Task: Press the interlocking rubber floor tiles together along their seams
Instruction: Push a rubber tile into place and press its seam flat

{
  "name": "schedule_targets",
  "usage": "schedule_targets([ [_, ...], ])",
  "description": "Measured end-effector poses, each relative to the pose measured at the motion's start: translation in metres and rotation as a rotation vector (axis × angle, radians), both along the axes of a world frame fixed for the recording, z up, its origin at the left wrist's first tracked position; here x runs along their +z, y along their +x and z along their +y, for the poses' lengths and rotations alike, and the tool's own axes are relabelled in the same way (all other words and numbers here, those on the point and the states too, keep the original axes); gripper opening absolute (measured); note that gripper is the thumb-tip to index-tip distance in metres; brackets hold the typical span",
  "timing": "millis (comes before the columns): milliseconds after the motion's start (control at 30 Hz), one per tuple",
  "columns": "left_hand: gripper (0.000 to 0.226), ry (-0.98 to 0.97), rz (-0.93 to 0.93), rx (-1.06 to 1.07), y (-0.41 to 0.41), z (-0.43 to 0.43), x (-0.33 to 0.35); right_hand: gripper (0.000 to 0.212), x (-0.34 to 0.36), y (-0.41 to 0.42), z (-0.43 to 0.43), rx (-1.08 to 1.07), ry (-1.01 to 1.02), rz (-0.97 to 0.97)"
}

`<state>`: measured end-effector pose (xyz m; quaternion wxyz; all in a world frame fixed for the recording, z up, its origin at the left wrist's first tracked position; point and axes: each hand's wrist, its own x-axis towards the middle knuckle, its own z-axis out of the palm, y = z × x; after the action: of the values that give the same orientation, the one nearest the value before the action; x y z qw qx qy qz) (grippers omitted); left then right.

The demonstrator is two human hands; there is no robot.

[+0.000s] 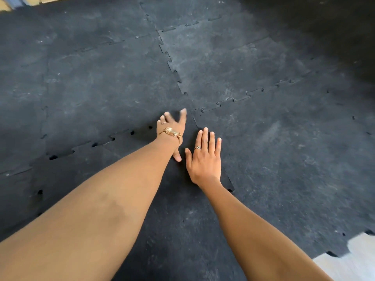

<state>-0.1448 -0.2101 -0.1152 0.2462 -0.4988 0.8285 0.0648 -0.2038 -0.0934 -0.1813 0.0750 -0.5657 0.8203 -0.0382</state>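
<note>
Both forearms reach forward from the bottom of the view, over the near tile [178, 230] they are working on. At their ends, the right hand [204, 161] lies flat and open, fingers together and pointing away, its palm pressed on the tile just beside the seam [228, 179] that runs along the tile's right edge; it grips nothing, and the flat palm seems meant to push the knobs down into the neighbouring tile [284, 159]. The left hand [172, 130], with a gold bracelet [171, 132] at the wrist, is open too, fingers spread and blurred, so whether it is pressing or slightly lifted I cannot tell; it sits near the tile's far corner, where four tiles meet. Dark, mottled rubber tiles cover nearly the whole floor, with jigsaw-shaped edges. Far seams look closed and thin, but the left seam [101, 141] shows small dark gaps between the tabs, which suggests it is not fully seated yet. Bare pale floor [353, 260] shows at the lower right, beyond the tiles' notched edge.
</note>
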Motion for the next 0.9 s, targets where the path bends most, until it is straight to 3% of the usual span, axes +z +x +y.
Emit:
schedule_targets([
  [67,0.146,0.069,0.026,-0.073,-0.005,-0.005,0.001,0.071,0.001,0.003,0.003,-0.055,-0.053,-0.012],
  [133,0.142,0.122,0.015,-0.078,-0.006,-0.01,0.003,0.072,0.002,0.008,0.009,-0.131,-0.098,-0.017],
  [300,0.12,-0.009,-0.049,-0.171,-0.012,-0.013,-0.001,0.073,-0.003,0.019,0.018,-0.144,-0.052,-0.019],
  [367,0.128,-0.003,-0.087,-0.215,-0.012,-0.019,0.0,0.073,-0.002,0.015,0.016,-0.111,-0.007,0.017],
  [500,0.168,0.06,-0.165,-0.279,-0.009,-0.026,0.008,0.073,0.002,0.004,0.008,-0.007,0.127,0.123],
  [600,0.175,0.061,-0.18,-0.3,-0.006,-0.025,0.012,0.074,0.007,0.0,0.007,0.019,0.176,0.136],
  [767,0.161,0.063,-0.107,-0.265,0.0,-0.013,0.003,0.074,0.01,-0.001,0.011,0.015,0.132,0.085],
  [900,0.129,0.183,0.036,-0.237,0.022,0.005,-0.003,0.059,0.011,-0.015,0.028,0.039,0.046,-0.118],
])
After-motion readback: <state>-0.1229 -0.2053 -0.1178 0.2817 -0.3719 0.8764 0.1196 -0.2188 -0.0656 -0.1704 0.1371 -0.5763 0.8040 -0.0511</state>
